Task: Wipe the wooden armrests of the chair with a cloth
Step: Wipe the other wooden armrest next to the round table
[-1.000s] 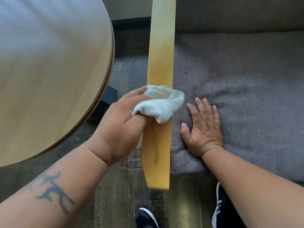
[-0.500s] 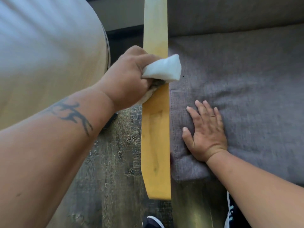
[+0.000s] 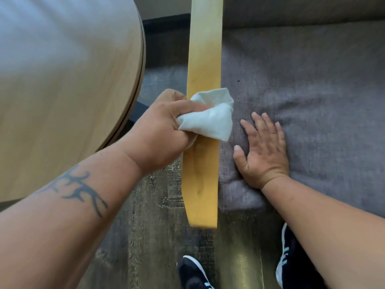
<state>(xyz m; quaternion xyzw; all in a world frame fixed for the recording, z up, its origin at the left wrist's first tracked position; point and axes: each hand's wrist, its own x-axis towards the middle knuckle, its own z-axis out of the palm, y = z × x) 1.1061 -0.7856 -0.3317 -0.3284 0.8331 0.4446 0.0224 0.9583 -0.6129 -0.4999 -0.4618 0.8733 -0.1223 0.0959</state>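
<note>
I take this for a living room or lounge in a home, though a hotel room or waiting area would look much the same. What tells me so is the armchair: a pale bent-wood armrest (image 3: 203, 59) runs up the middle of my view, and just right of it lies a wide grey fabric seat cushion (image 3: 312, 90) with the foot of a matching back cushion (image 3: 302, 9) above it. Left of the armrest stands a round wooden table (image 3: 62, 80) with a thin dark edge. Below and between them I see dark, weathered wood-plank flooring (image 3: 145, 226), and beyond the table a dark baseboard (image 3: 166, 22) against a light wall.
</note>
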